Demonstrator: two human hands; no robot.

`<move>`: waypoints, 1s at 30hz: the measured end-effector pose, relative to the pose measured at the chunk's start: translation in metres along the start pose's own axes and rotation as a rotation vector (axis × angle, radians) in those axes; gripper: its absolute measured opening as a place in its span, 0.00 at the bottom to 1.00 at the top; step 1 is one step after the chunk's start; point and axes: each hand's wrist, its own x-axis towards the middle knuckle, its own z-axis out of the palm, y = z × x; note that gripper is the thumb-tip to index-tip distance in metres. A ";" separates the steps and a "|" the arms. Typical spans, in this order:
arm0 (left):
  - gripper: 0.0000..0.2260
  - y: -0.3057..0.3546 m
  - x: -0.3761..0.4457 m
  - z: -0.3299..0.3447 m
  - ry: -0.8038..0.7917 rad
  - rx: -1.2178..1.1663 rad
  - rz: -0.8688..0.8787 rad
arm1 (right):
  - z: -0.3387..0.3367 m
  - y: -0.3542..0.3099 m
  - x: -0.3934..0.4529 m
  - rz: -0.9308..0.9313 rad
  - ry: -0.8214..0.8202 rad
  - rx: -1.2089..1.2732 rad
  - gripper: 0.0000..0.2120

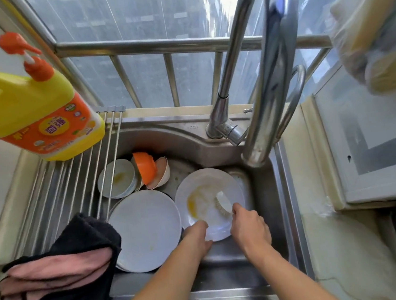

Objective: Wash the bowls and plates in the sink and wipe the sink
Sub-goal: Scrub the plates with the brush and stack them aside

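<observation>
A white plate (206, 198) smeared with yellow residue is held tilted over the steel sink (266, 191). My left hand (199, 236) grips its near rim. My right hand (249, 228) holds a white dish brush (223, 202) with its bristles on the plate's face. To the left lies a stack of white plates (147, 229). Behind it sit a white bowl (117, 178), an orange bowl (146, 167) on its side and a pinkish bowl (161, 176).
A steel faucet (265, 75) arches over the sink's right side. A roll-up drying rack (72, 184) spans the left, carrying a yellow detergent bottle (27, 112) and a black-and-pink cloth (65, 271). Bagged sponges (376, 31) hang at the top right.
</observation>
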 end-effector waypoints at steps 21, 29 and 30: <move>0.26 0.056 -0.100 -0.069 -0.316 0.225 0.475 | -0.015 -0.051 0.010 0.018 -0.035 0.521 0.09; 0.20 0.068 -0.109 -0.069 -0.221 0.215 0.509 | -0.001 -0.055 0.001 -0.126 0.010 0.519 0.06; 0.21 0.067 -0.111 -0.069 -0.216 0.244 0.521 | -0.001 -0.053 0.006 -0.092 0.026 0.494 0.06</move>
